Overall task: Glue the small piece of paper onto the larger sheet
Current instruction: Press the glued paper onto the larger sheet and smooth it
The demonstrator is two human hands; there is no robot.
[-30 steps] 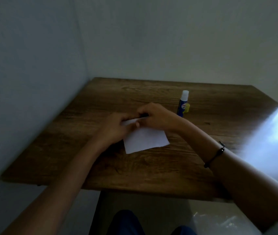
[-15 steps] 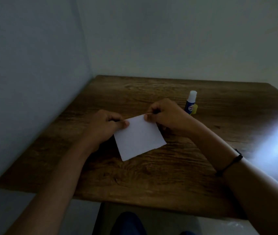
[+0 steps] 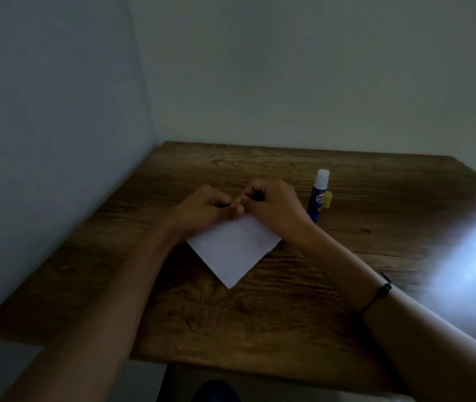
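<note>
So, one white paper sheet lies on one brown wooden table. It is turned like a diamond, with one corner pointing at 6 o'clock. Two hands meet at its top corner, at 12 o'clock from the middle of the sheet. The left hand and the right hand both have curled fingers, and their fingertips pinch close together on that corner. Whether a small scrap is between the fingers, I cannot tell; it is too blurry.

One glue stick stands up at 3 o'clock from the hands, just beside the right hand. It is blue with a white top. One small yellow cap sits touching it on the far side. One dark wristband is on the right arm.

The table fits into the corner, against one grey wall at 9 o'clock and another behind. Bare wood lies open at 6 o'clock, toward the near edge, and at 3 o'clock, where bright light falls.
</note>
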